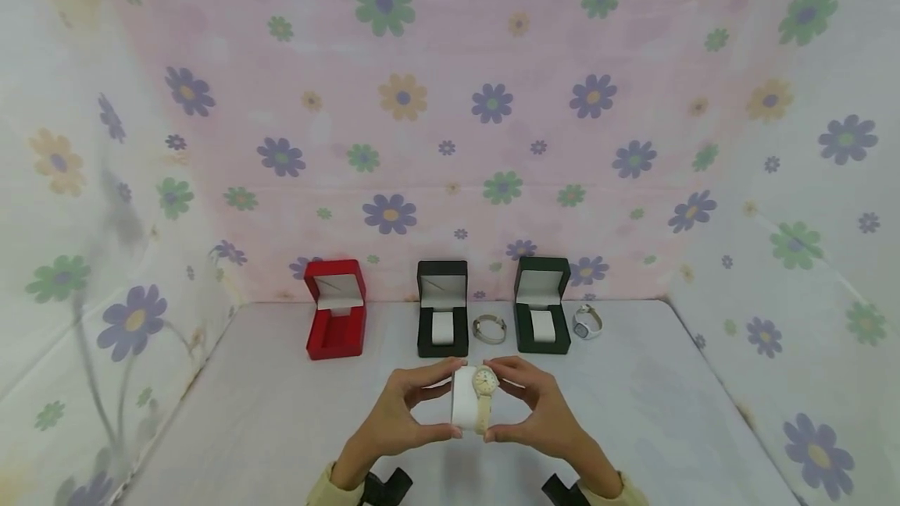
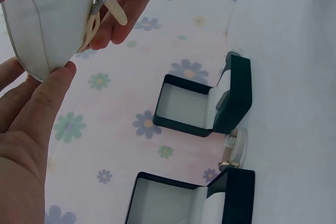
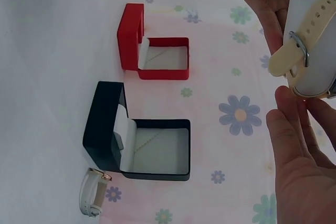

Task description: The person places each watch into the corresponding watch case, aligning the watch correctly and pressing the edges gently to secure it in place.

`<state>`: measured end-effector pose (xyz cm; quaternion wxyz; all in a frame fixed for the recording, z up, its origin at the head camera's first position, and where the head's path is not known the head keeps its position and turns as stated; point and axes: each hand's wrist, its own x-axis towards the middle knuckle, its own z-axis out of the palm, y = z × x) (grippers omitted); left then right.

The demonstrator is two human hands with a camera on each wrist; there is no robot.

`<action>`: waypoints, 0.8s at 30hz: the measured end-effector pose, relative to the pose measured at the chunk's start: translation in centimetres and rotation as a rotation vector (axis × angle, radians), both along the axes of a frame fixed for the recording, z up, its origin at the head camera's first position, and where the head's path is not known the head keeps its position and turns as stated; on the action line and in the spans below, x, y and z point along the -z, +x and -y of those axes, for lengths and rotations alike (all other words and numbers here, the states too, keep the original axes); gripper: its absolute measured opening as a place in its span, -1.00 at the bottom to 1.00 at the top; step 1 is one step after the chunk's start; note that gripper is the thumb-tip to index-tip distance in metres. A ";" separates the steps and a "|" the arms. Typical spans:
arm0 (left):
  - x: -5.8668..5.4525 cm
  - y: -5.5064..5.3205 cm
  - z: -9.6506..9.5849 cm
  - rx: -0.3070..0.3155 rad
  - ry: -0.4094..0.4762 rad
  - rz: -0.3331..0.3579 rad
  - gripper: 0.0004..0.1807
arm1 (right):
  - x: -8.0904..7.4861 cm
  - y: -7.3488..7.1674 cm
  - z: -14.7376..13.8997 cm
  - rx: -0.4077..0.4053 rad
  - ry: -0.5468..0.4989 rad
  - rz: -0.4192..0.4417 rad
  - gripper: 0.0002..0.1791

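Over the near part of the table, my left hand [image 1: 404, 408] pinches a white watch cushion [image 1: 463, 400] between thumb and fingers. A cream wristwatch [image 1: 484, 383] sits round the right end of that cushion, its dial facing up. My right hand [image 1: 537, 408] grips the watch at that end, thumb low and fingers near the dial. In the right wrist view, the cream strap [image 3: 287, 60] passes through its metal buckle [image 3: 300, 45], with the tail sticking out past the cushion. The left wrist view shows the cushion's bare flat side [image 2: 58, 17].
Three open boxes stand along the back: a red box [image 1: 336, 342] with no cushion, a black box [image 1: 443, 350] and a dark green box [image 1: 543, 346], each with a white cushion. One watch [image 1: 489, 329] lies between the dark boxes, another watch [image 1: 587, 322] right of the green one.
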<state>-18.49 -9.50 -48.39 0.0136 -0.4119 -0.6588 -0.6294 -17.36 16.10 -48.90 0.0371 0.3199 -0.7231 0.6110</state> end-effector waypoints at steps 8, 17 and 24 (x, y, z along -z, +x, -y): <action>-0.2 0.1 0.0 0.005 -0.010 0.048 -0.25 | 0.5 -0.3 0.1 -0.025 -0.014 -0.042 -0.13; 0.2 0.6 -0.7 0.017 0.084 0.063 -0.23 | 1.1 0.0 0.6 0.006 -0.119 -0.131 -0.16; 0.4 0.9 -0.6 0.007 0.056 0.065 -0.22 | 1.5 0.6 1.1 0.049 -0.108 -0.154 -0.14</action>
